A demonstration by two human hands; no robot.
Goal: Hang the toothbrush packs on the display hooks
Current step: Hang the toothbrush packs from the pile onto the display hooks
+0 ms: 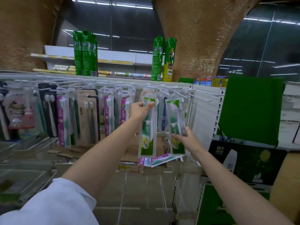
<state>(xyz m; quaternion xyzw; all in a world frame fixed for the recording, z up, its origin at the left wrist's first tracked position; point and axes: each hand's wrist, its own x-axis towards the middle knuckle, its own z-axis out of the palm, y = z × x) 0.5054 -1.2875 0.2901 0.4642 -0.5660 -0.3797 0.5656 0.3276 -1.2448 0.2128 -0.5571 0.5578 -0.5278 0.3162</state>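
My left hand [140,109] pinches the top of a green-and-white toothbrush pack [147,135] and holds it up by the white display hooks [164,87]. My right hand [188,140] grips the lower part of a second green-and-white pack [176,120], which hangs just to the right; whether its top sits on a hook I cannot tell. A blue toothbrush pack [164,114] hangs between the two. Two purple Doctor packs [155,159] lie flat on the shelf below.
Rows of hung toothbrush packs [87,116] fill the hooks to the left. Bare hooks [201,95] stick out on the right. Green spray cans [162,59] stand on the top shelf. A green sign [250,109] and a dark box [246,161] are at right.
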